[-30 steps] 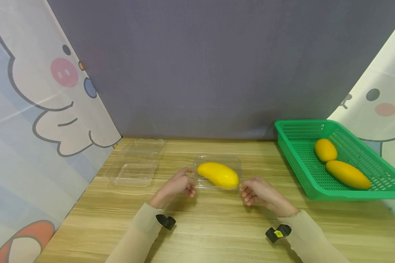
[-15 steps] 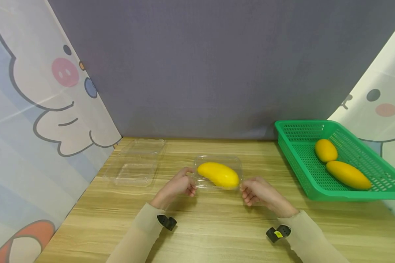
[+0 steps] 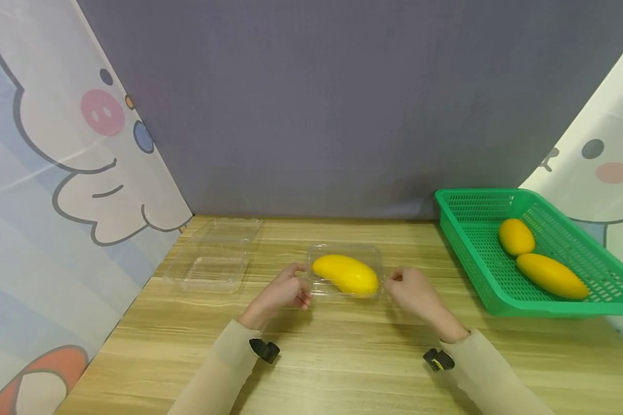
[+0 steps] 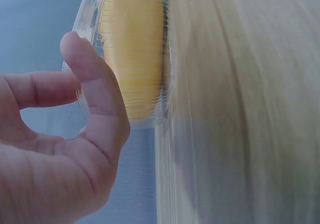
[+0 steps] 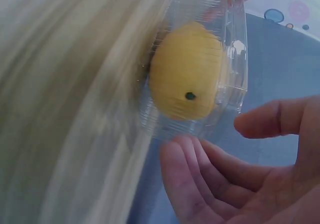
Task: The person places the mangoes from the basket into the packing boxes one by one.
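A yellow mango [image 3: 345, 274] lies inside a clear plastic clamshell box [image 3: 363, 251] on the table, in front of me. At the box's left end, my left hand [image 3: 285, 290] pinches the rim between thumb and finger; the left wrist view shows the thumb [image 4: 92, 79] bent over the edge. My right hand [image 3: 415, 293] is at the opposite end. In the right wrist view its fingertips [image 5: 180, 154] are right at the box's end wall, while the thumb [image 5: 265, 120] stands off from the rim. A dark green spot marks the mango's end there.
Another clear box [image 3: 213, 271], its lid spread open, lies on the left of the wooden table [image 3: 332, 369]. On the right stands a green perforated basket [image 3: 464, 274] holding two more mangoes [image 3: 552, 276]. A grey panel [image 3: 311, 115] closes off the back.
My right hand has loosened from the box's right corner, turned, and shifted slightly right and up. The left hand, the box and the mango stay nearly where they were.
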`<state>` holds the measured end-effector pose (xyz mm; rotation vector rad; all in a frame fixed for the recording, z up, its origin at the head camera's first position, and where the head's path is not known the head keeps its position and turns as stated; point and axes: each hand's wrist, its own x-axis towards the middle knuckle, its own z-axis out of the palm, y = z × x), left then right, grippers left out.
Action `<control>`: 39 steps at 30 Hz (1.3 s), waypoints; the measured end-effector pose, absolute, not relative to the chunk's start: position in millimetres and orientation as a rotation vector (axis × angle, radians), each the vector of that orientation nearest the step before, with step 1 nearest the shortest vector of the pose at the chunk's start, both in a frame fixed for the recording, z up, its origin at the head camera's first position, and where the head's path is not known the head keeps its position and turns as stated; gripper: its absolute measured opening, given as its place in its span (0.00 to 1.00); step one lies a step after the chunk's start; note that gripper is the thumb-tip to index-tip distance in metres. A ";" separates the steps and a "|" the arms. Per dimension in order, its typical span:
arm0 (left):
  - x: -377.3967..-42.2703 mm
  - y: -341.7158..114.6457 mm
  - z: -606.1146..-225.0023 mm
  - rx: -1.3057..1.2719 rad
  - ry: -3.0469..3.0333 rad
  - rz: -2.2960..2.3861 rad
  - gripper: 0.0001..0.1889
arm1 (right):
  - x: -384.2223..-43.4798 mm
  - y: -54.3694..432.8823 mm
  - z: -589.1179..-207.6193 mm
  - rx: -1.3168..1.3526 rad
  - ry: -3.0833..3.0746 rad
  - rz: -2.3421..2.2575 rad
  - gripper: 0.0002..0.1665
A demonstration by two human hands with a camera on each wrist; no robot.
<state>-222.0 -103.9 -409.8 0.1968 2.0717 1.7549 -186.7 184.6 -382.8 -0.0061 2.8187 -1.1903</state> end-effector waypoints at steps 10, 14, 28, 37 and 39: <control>-222.5 -102.2 -411.0 0.204 2.084 1.751 0.35 | -192.3 162.6 -375.3 -0.378 3.181 -0.761 0.36; -222.5 -101.3 -411.5 0.219 2.078 1.754 0.35 | -194.4 149.8 -378.3 -0.584 3.246 -0.578 0.40; -222.6 -97.3 -411.6 0.203 2.075 1.745 0.35 | -202.4 122.2 -381.2 -0.692 3.189 -0.422 0.49; -219.6 -96.2 -410.5 0.235 2.072 1.733 0.36 | -205.6 118.5 -383.8 -0.704 3.175 -0.373 0.51; -219.1 -95.9 -410.6 0.245 2.074 1.732 0.36 | -206.3 118.9 -385.2 -0.703 3.175 -0.360 0.51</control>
